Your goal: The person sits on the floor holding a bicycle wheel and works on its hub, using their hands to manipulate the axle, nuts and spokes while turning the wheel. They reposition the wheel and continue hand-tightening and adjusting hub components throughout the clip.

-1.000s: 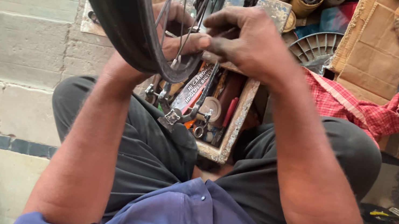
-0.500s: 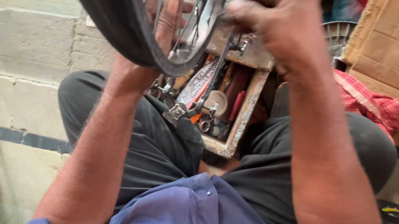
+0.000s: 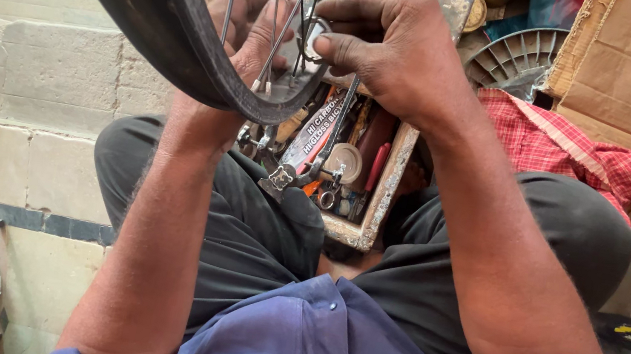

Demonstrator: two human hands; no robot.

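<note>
Pale stone steps (image 3: pixel 14 72) behind, seen over seated knees. Right hand (image 3: pixel 394 48) pinching a small metal ring (image 3: pixel 312 36) between thumb and forefinger, among the spokes (image 3: pixel 289 8). Left hand (image 3: pixel 252 23) spread behind those spokes, fingers pressed against the rim (image 3: pixel 281 102). Bicycle wheel (image 3: pixel 146 9) held upright and close, tyre arcing from upper left down to centre, hiding part of the wooden toolbox (image 3: pixel 382 189) below. Red checked cloth (image 3: pixel 588 152) and cardboard box (image 3: pixel 630 60) at right.

The bicycle wheel (image 3: pixel 146 9) runs off the top edge, its spokes partly hiding the left hand (image 3: pixel 247 27).
</note>
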